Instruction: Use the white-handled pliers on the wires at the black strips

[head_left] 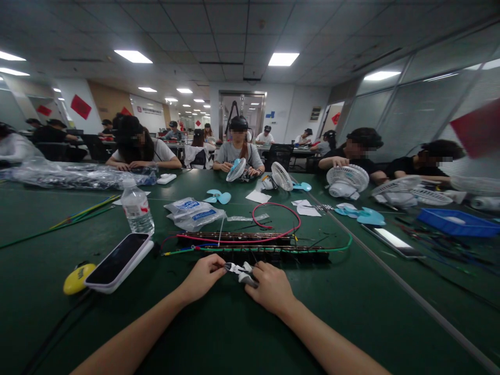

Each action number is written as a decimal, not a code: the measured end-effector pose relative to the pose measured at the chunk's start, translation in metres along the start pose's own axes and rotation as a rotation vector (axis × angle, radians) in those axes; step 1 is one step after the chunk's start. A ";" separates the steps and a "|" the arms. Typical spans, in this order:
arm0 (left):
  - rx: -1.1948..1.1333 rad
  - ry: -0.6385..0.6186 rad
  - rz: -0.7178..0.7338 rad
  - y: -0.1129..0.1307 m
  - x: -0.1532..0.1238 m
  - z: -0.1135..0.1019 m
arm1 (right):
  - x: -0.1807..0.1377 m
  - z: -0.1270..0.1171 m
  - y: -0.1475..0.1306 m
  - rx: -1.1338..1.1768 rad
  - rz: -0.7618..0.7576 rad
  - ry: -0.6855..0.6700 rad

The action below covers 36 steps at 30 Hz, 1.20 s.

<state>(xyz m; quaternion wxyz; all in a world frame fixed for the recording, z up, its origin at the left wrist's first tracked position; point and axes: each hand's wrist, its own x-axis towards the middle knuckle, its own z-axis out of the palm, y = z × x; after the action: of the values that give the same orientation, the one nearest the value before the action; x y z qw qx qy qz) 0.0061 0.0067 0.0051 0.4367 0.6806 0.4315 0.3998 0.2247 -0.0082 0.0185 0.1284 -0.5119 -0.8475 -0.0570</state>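
Note:
My left hand (202, 277) is closed in a pinch at the tip of a small white-handled cutter (242, 271). My right hand (270, 287) is wrapped round the cutter's handles. What the left fingers pinch is too small to make out. Both hands hover just in front of a long dark strip (258, 254) with thin black ties sticking up from it. A second strip (234, 237) lies behind it. Red wire (279, 207), green wire (339, 248) and blue wire (183, 249) loop around the strips.
A phone (117, 259) on a white power bank, a yellow object (77, 277) and a water bottle (136, 208) stand at left. Plastic bags (193, 212), fan parts, a blue tray (457, 222) and another phone (392, 240) lie beyond. Several people sit working across the green table (219, 333).

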 end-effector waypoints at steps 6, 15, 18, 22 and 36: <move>0.029 0.001 0.037 0.001 -0.001 0.000 | 0.000 -0.001 0.001 0.056 0.042 0.018; -0.043 0.000 0.004 -0.006 -0.001 0.001 | 0.000 0.004 0.007 0.152 -0.015 0.045; -0.069 -0.007 -0.002 -0.006 -0.001 0.001 | -0.001 0.006 0.007 0.158 -0.027 0.049; -0.088 -0.012 -0.009 -0.007 -0.001 0.001 | -0.001 0.007 0.008 0.155 -0.034 0.069; -0.113 -0.011 -0.003 -0.006 0.000 0.001 | 0.000 0.008 0.006 0.064 -0.020 0.035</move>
<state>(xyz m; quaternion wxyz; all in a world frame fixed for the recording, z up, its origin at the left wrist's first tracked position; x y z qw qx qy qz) 0.0056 0.0077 -0.0008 0.4774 0.6565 0.4066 0.4192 0.2290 -0.0033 0.0105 0.1589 -0.4981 -0.8515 -0.0397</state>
